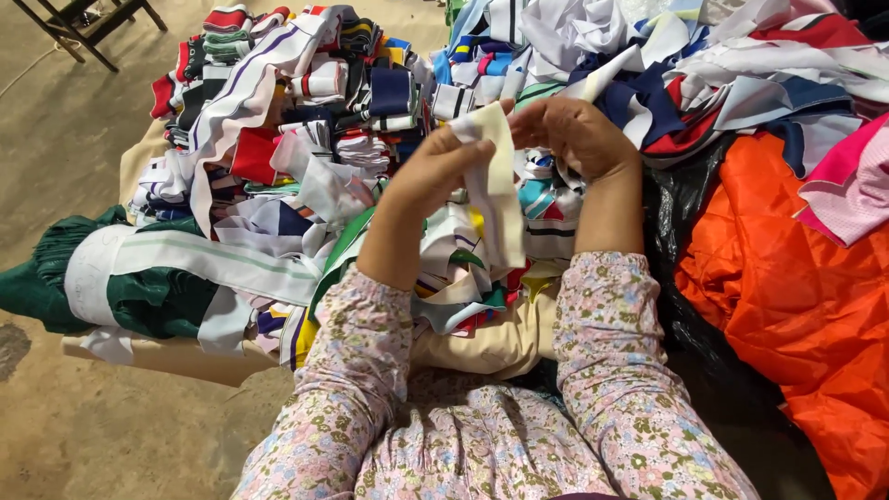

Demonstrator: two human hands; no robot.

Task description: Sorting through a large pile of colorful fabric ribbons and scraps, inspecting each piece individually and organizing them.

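**Pale strip held up over a heap of cloth offcuts**

A wide heap (370, 120) of knit strips and cloth scraps, striped in red, navy, white and green, fills the middle and top of the view, spread from the left edge of the pile to the far right corner. At the right lies a big sheet of orange cloth (787, 287), with black plastic (685, 213) crumpled between it and the heap. At the left edge sits a dark green bundle (139, 296), wrapped by a white band (231, 264) with a thin green stripe. A pink checked piece (857, 190) rests on the orange cloth at the far right. A cream fabric (491, 343) lies under the near scraps, just ahead of the person's floral sleeves. The concrete floor (65, 148) shows at left, with dark chair legs (83, 23) in the top corner.

Above the heap's centre, both hands meet. The left hand (435, 171) pinches the upper part of a pale strip (495, 185), thumb and fingers closed on its edge. The right hand (579, 134) curls over the top end of the same strip; its fingers seem closed on it, though the fingertips are hidden behind the cloth. The strip hangs down between the forearms, its lower end loose over the scraps and clear of them as far as can be told.
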